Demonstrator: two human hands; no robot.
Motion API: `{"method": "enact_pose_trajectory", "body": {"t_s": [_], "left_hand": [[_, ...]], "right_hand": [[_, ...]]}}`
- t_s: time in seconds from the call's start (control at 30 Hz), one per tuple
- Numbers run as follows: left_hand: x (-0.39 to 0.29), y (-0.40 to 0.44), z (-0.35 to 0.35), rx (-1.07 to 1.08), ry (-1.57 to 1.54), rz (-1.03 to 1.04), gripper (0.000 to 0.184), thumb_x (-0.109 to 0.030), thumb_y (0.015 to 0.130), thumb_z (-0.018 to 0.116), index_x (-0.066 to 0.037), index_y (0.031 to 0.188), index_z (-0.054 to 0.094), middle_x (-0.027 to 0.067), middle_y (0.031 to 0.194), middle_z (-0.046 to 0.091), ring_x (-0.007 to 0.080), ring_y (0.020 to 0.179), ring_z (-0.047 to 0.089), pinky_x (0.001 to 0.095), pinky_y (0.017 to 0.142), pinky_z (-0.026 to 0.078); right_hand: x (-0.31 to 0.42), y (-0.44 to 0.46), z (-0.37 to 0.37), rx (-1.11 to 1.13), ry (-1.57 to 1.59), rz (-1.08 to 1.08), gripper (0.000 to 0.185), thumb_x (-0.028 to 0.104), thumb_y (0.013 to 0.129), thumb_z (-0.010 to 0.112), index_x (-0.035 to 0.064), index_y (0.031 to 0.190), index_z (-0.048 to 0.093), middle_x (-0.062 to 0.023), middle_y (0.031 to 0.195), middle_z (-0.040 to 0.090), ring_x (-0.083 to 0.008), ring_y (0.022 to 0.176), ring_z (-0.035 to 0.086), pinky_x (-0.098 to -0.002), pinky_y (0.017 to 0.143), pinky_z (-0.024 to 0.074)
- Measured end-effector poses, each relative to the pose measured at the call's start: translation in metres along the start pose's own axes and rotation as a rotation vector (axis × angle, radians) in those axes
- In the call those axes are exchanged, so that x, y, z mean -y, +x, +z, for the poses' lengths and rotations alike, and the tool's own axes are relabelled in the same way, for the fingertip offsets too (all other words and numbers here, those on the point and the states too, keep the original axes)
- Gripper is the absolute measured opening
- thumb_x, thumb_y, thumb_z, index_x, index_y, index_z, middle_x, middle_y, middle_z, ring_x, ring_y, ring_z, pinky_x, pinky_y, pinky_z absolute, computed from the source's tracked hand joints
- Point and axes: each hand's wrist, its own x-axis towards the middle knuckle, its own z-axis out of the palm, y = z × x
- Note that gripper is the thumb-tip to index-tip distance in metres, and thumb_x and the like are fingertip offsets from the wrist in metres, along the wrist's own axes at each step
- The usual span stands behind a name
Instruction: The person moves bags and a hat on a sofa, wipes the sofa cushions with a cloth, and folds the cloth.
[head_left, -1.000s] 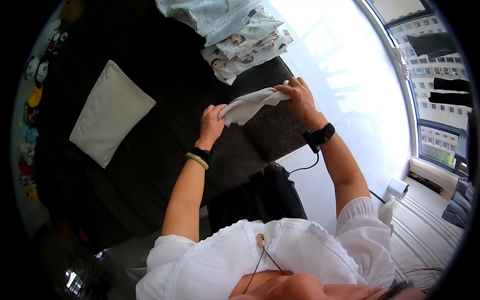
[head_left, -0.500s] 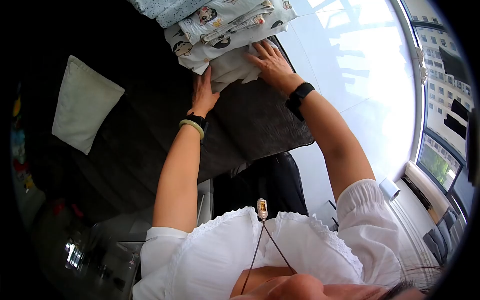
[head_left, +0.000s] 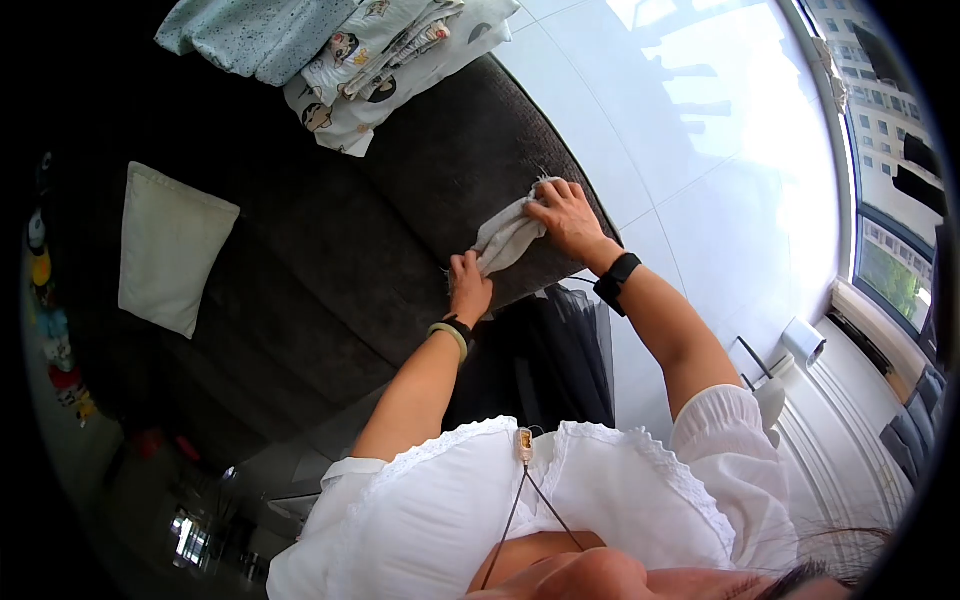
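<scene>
A crumpled light grey-white cloth (head_left: 508, 236) is stretched between my two hands, just over the near right part of the dark sofa seat (head_left: 420, 150). My left hand (head_left: 469, 288) pinches its lower left end. At the upper right end, near the sofa's edge, my right hand (head_left: 572, 222) has its fingers closed on the cloth. Frayed threads stick out by the right fingertips. Beyond my hands lies a stack of folded cartoon-print fabric (head_left: 350, 110), with a pale blue speckled fabric (head_left: 265, 40) beside it.
A white cushion (head_left: 175, 250) lies on the sofa to the left. Glossy white floor tiles (head_left: 690, 190) run along the right, up to a window (head_left: 890, 265). Black sheer fabric (head_left: 550, 350) hangs below the sofa's near edge.
Both hands have drawn the cloth away from beside the folded stack, toward me and to the right. It is now bunched narrow between them. The view has shifted slightly.
</scene>
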Motion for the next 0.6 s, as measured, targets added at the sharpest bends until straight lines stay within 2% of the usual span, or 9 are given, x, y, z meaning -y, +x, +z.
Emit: {"method": "enact_pose_trajectory", "body": {"t_s": [0.07,0.13,0.2,0.23,0.27,0.37,0.4,0.47,0.6], "left_hand": [[-0.004,-0.043,0.031,0.216,0.016,-0.005,0.043,-0.002,0.077,0.057,-0.003,0.117,0.04,0.0228,0.115,0.041,0.0477,0.107,0.046,0.0504,0.09,0.042],[-0.005,-0.071,0.05,0.608,0.057,0.059,0.04,-0.003,0.076,0.058,-0.002,0.114,0.045,0.0239,0.111,0.051,0.0437,0.105,0.052,0.0477,0.089,0.045],[-0.01,-0.088,0.061,1.008,0.19,0.175,0.039,-0.005,0.075,0.059,-0.002,0.113,0.051,0.024,0.104,0.061,0.0394,0.101,0.058,0.0452,0.087,0.047],[-0.029,-0.093,0.047,1.103,0.185,0.078,0.037,-0.009,0.074,0.06,-0.002,0.11,0.056,0.0231,0.097,0.064,0.0391,0.093,0.061,0.0443,0.085,0.048],[-0.034,-0.098,0.041,1.065,0.204,0.134,0.037,-0.009,0.074,0.06,-0.003,0.11,0.057,0.0225,0.1,0.063,0.0385,0.096,0.06,0.0437,0.086,0.047],[-0.035,-0.108,0.021,0.926,0.227,0.348,0.036,-0.012,0.075,0.061,-0.005,0.11,0.06,0.021,0.106,0.061,0.0366,0.102,0.058,0.0426,0.089,0.046],[-0.028,-0.111,0.014,0.959,0.268,0.32,0.037,-0.013,0.074,0.062,-0.005,0.11,0.06,0.0208,0.106,0.061,0.0366,0.103,0.058,0.0426,0.089,0.046],[-0.035,-0.116,-0.011,1.02,0.358,0.279,0.038,-0.015,0.074,0.062,-0.006,0.11,0.06,0.0203,0.107,0.06,0.0367,0.105,0.057,0.0426,0.09,0.046],[-0.051,-0.16,-0.064,0.92,0.617,0.606,0.051,-0.02,0.07,0.069,-0.008,0.117,0.054,0.0179,0.111,0.057,0.0375,0.105,0.057,0.044,0.088,0.048]], "right_hand": [[0.009,-0.068,0.014,0.01,0.022,0.092,0.022,0.012,0.077,0.06,0.0187,0.098,0.062,-0.0056,0.108,0.052,-0.025,0.111,0.046,-0.0376,0.092,0.0367],[0.025,-0.128,0.02,0.184,-0.009,0.243,0.017,0.014,0.079,0.058,0.0168,0.095,0.064,-0.0073,0.105,0.055,-0.025,0.11,0.048,-0.0383,0.092,0.0381],[0.038,-0.2,0.051,0.611,0.025,0.494,0.017,0.015,0.082,0.057,0.0157,0.096,0.067,-0.0097,0.105,0.059,-0.0276,0.108,0.053,-0.0412,0.089,0.0426],[0.046,-0.239,0.065,0.71,0.101,0.622,0.019,0.016,0.083,0.057,0.0155,0.098,0.068,-0.0109,0.104,0.061,-0.0295,0.106,0.055,-0.0426,0.087,0.0449],[0.057,-0.273,0.07,0.799,0.186,0.748,0.02,0.017,0.084,0.057,0.0153,0.1,0.069,-0.0122,0.104,0.063,-0.0313,0.105,0.057,-0.044,0.085,0.0472],[0.107,-0.325,0.049,0.564,0.367,0.856,0.024,0.018,0.082,0.059,0.0153,0.105,0.067,-0.0144,0.104,0.064,-0.0351,0.102,0.058,-0.0454,0.084,0.0493],[0.125,-0.334,0.04,0.497,0.433,0.899,0.026,0.017,0.081,0.06,0.0152,0.105,0.067,-0.0151,0.103,0.064,-0.0354,0.101,0.058,-0.0453,0.084,0.0494],[0.16,-0.342,0.024,0.39,0.548,0.86,0.035,0.01,0.075,0.059,0.0151,0.108,0.066,-0.0163,0.101,0.063,-0.0354,0.1,0.058,-0.0453,0.083,0.0493],[0.23,-0.355,-0.007,0.282,0.627,0.89,0.037,0.004,0.074,0.052,0.0123,0.108,0.065,-0.0172,0.101,0.062,-0.0365,0.1,0.057,-0.0435,0.085,0.0477]]}}
